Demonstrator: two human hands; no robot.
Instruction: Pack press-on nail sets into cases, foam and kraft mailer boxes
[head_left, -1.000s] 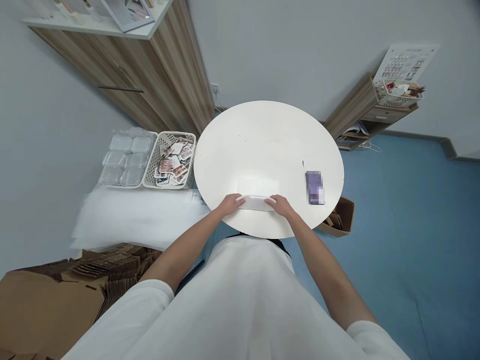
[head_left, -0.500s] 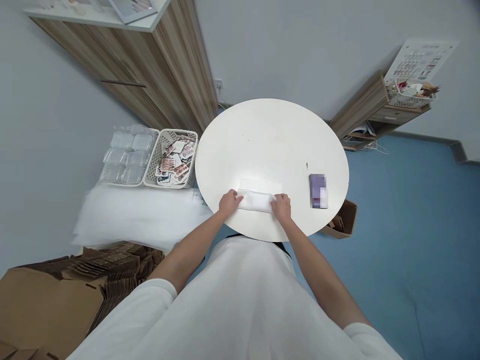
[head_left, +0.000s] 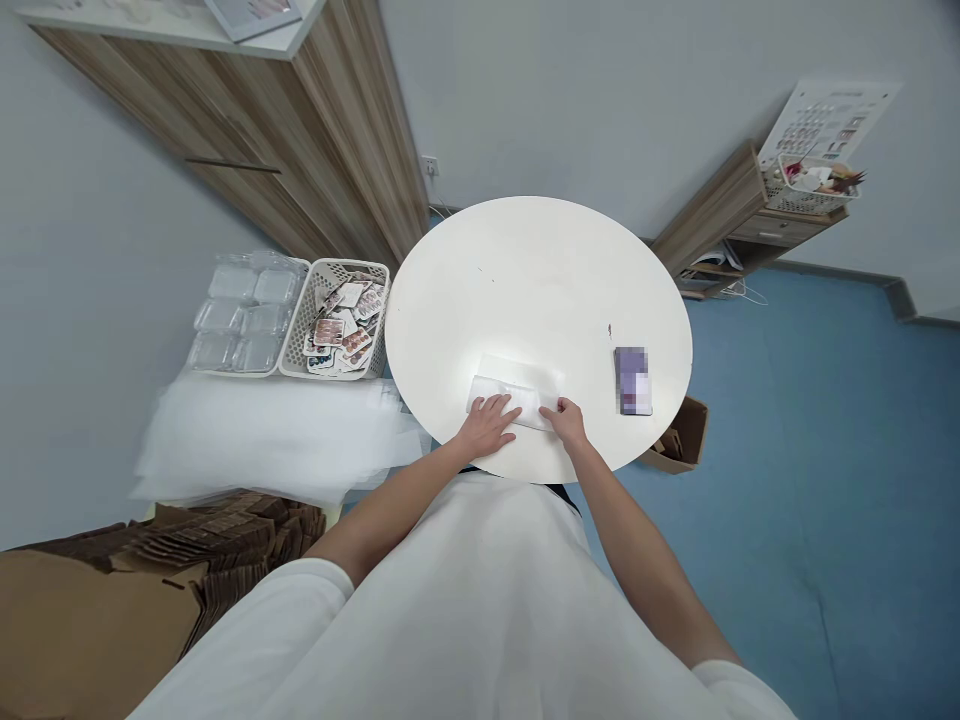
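On the near side of the round white table (head_left: pixel 540 270) lies a folded white sheet (head_left: pixel 526 400), soft and slightly shiny, in a flat oblong bundle. A thin flap of it spreads out behind the bundle, toward the table's middle. My left hand (head_left: pixel 489 426) rests flat on the bundle, fingers spread. At the bundle's right end my right hand (head_left: pixel 568 418) pinches the sheet's edge between thumb and fingers. Whether anything is wrapped inside cannot be seen.
Right of my hands lies a purple, blurred-out item (head_left: pixel 634 380). Left of the table are a basket of printed cards (head_left: pixel 291 340), clear plastic boxes (head_left: pixel 241 318), a pile of translucent white sheets (head_left: pixel 262 435) and flattened cardboard (head_left: pixel 97 620). An open carton (head_left: pixel 688 440) stands below right.
My left hand has gone from gripping the bundle's left end to lying flat on top of it. My right hand still pinches the right end. The bundle now lies slightly tilted.
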